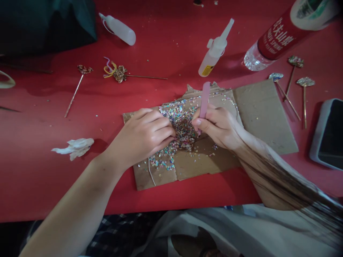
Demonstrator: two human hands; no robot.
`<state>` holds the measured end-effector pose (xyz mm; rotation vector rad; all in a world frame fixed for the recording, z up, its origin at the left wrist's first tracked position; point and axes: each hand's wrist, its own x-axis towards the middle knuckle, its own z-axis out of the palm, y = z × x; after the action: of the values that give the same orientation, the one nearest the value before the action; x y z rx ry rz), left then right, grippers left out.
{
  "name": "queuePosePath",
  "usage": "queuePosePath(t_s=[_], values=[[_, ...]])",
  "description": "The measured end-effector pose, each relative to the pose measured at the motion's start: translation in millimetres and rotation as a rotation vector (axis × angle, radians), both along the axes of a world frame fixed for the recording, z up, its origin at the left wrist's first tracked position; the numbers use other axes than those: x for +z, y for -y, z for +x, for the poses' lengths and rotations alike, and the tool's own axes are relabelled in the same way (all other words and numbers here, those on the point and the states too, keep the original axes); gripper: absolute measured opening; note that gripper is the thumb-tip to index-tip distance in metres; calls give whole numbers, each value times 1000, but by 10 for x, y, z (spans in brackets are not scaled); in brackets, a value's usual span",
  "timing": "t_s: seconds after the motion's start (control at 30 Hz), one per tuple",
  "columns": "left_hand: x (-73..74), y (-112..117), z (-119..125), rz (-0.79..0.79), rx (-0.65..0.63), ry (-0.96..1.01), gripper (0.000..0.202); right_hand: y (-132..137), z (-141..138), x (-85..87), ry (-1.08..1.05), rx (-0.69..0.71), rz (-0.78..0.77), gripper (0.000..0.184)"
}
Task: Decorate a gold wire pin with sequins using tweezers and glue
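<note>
Sequins (179, 123) in mixed silver, pink and gold lie in a loose drift across the middle of a torn cardboard sheet (264, 117), and your head view shows both your hands right over them. Your left hand (140, 137) is curled, its fingers bunched together and pressing into the left side of the drift; you cannot tell whether it holds anything. Your right hand (217, 128) pinches a flat pink stick (204, 100) between thumb and fingers, nearly upright, with its lower tip down among the sequins. Dark, blurred strands of hair fall across your right forearm (268, 171). A white thread (151, 172) lies on the cardboard just below your left hand.

The cardboard rests on a red worktop (40, 171). Past it lie a white squeeze bottle (119, 30), a glue bottle (214, 50) with a yellow label, and a clear water bottle (278, 44) with a red label. To your left are two thin gold sticks (76, 87) (144, 76) with glittery tops, a yellow and pink curl (109, 68), and a crumpled tissue (75, 148). To your right, three more glitter-topped sticks (304, 101) lie beside the cardboard, near a phone (328, 134) in a grey case.
</note>
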<state>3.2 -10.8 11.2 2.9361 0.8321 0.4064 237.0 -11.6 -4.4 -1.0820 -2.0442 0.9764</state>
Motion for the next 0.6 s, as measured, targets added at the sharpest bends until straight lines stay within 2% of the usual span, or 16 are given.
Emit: queuePosePath(t_s=[0.4,0.6], values=[[-9,4,-1,-1,7,0,14,20,16,-26,61,1,15,37],[-9,2,0,-5,3,6,15,13,13,26,30,41,3,35]])
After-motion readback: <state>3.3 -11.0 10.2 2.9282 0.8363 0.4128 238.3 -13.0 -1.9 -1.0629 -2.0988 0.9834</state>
